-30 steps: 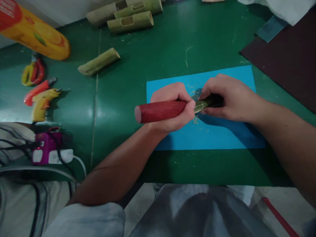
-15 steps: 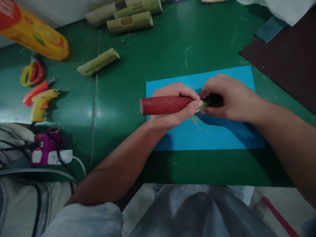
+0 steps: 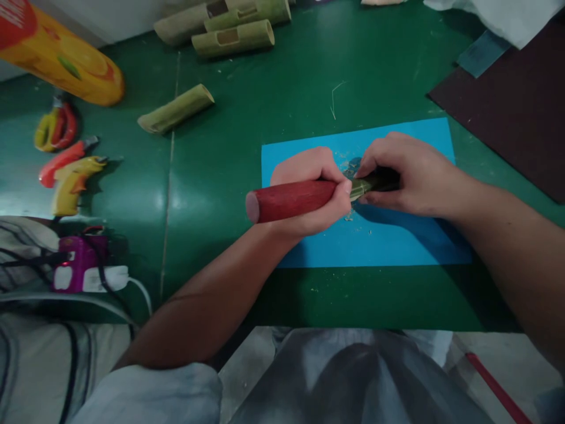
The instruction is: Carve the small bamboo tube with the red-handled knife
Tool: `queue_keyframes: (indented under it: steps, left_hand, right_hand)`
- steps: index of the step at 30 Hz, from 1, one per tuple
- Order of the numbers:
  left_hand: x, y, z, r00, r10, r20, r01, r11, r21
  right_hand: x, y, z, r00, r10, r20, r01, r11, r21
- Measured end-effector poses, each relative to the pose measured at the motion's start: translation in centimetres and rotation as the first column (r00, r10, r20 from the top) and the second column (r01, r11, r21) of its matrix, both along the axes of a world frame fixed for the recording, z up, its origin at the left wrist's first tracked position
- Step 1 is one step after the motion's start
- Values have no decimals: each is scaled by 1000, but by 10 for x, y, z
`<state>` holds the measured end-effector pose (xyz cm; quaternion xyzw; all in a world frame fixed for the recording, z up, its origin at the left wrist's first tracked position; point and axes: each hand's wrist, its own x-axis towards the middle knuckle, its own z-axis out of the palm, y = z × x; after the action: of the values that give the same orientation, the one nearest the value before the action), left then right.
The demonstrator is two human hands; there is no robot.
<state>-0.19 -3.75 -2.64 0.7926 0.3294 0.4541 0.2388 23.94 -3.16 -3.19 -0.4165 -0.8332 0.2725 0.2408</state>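
While my left hand (image 3: 304, 166) wraps its fingers around a thick red handle (image 3: 293, 201), the fingers and thumb of my right hand (image 3: 415, 168) pinch a green bamboo piece (image 3: 362, 186) from both sides. The piece sits between my hands, over a blue sheet (image 3: 397, 244), its far part shaded under my right palm; whatever the handle ends in is hidden from me.

I judge the bamboo to be light and stiff, its skin smooth enough to slip, its fibres apt to split lengthwise. Its flanks look the best place to hold, well back from my left fingers. The handle, wooden by its look, should feel solid and steer best near its front, where I grip it.

Pale crumbs (image 3: 369, 232) dot the blue sheet, and the green tabletop (image 3: 212, 212) beneath is hard and glossy, with a seam to my left. Out that way lie a slant-cut bamboo length (image 3: 176, 110), scissors (image 3: 56, 126), a yellow glue gun (image 3: 73, 188) and a purple power block (image 3: 79, 265). Notched bamboo tubes (image 3: 249, 38) rest near the pale wall (image 3: 132, 17), and a dark sheet (image 3: 507, 118) lies at the far right; the light seems dim
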Motion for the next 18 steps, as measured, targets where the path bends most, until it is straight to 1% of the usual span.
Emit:
queue_keyframes:
  steps: [4, 6, 8, 10, 13, 18]
  left_hand:
    - [-2, -2, -5, 998, 57, -1, -56, 998, 18]
    - [-3, -1, -9, 993, 93, 74, -96, 995, 38]
    - [-4, 1, -14, 984, 94, 152, -102, 994, 45]
    - [-3, 2, -15, 976, 80, 202, -86, 996, 19]
    - [-1, 4, -12, 967, 50, 251, -48, 999, -15]
    - [1, 6, -4, 991, -43, 128, 47, 998, -29]
  right_hand:
    - [-1, -1, 2, 1000, 7, -7, -7, 1000, -8]
    - [-2, -1, 3, 1000, 1, -12, -1, 1000, -15]
    - [-2, -1, 3, 1000, -4, -1, 4, 1000, -17]
    - [-2, -1, 4, 1000, -3, 13, 3, 1000, -18]
    - [-1, -1, 4, 1000, -7, 18, 7, 1000, -27]
    - [-1, 0, 4, 1000, 4, 13, -4, 999, -40]
